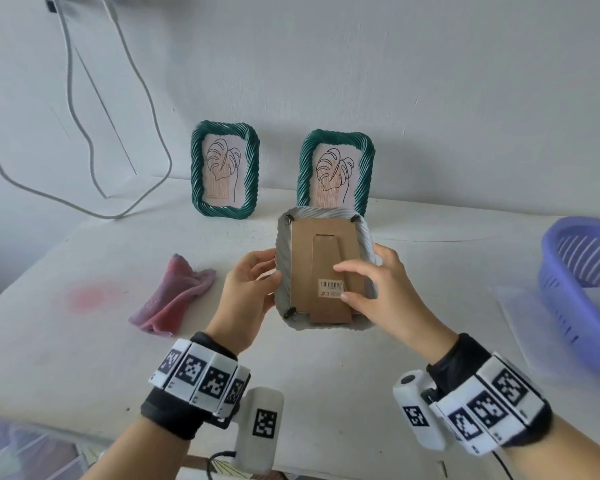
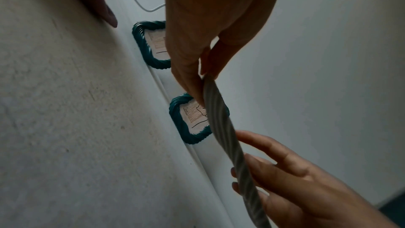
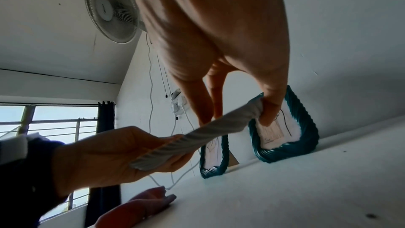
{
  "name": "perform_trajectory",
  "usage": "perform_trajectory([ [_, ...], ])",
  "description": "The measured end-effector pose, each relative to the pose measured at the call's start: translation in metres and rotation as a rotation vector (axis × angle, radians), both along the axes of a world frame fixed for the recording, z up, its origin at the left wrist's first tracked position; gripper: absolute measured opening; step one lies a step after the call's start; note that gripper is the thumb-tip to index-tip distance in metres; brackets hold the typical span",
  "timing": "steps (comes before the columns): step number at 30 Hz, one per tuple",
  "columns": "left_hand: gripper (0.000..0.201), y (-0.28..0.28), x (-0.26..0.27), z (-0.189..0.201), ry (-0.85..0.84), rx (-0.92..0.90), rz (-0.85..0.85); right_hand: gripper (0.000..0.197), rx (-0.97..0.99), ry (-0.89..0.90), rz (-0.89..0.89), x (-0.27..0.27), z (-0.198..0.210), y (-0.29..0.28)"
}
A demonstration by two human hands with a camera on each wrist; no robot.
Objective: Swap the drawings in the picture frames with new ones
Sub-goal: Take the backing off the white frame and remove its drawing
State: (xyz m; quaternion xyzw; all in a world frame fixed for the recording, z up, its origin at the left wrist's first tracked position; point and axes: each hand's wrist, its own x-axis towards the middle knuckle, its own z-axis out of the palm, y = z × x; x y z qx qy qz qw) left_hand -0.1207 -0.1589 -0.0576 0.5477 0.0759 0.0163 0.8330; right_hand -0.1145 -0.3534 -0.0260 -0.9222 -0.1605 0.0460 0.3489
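A white ribbed picture frame point(image 1: 326, 214) is held above the table with its brown cardboard back point(image 1: 305, 258) and folded stand facing me. My left hand point(image 1: 269, 268) grips its left edge. My right hand point(image 1: 343, 283) holds the right edge, with thumb and forefinger lying across the cardboard beside a barcode sticker. The wrist views show the frame edge-on point(image 2: 219, 119) point(image 3: 208, 136), pinched by fingers point(image 2: 192, 75) point(image 3: 269, 110). Black turn clips point(image 1: 289, 311) sit at its corners. Two green frames point(image 1: 225, 169) point(image 1: 336, 168) with leaf drawings stand against the wall behind.
A pink cloth point(image 1: 177, 296) lies on the white table to the left. A purple plastic basket point(image 1: 582, 289) sits at the right edge on loose sheets point(image 1: 520, 323). White cables point(image 1: 84, 150) hang down the wall at back left. A fan point(image 3: 111, 6) is mounted high up.
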Motion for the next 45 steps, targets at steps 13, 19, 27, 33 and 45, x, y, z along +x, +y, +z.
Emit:
perform_trajectory([
  [13,0.034,0.011,0.006,-0.023,0.135,0.73,-0.258,0.05,-0.207,0.298,0.125,0.01,-0.03,-0.014],
  [19,0.043,0.014,0.007,-0.029,0.131,0.882,-0.358,0.052,-0.231,0.3,0.148,0.012,-0.034,-0.017],
  [27,0.061,0.017,0.006,-0.03,0.161,0.9,-0.492,0.055,-0.241,0.318,0.181,0.01,-0.036,-0.022],
  [33,0.063,0.017,0.005,-0.03,0.145,0.975,-0.529,0.055,-0.231,0.298,0.171,0.011,-0.04,-0.02],
  [45,0.065,0.015,0.004,-0.027,0.154,0.992,-0.552,0.055,-0.153,0.33,0.182,0.011,-0.039,-0.023],
])
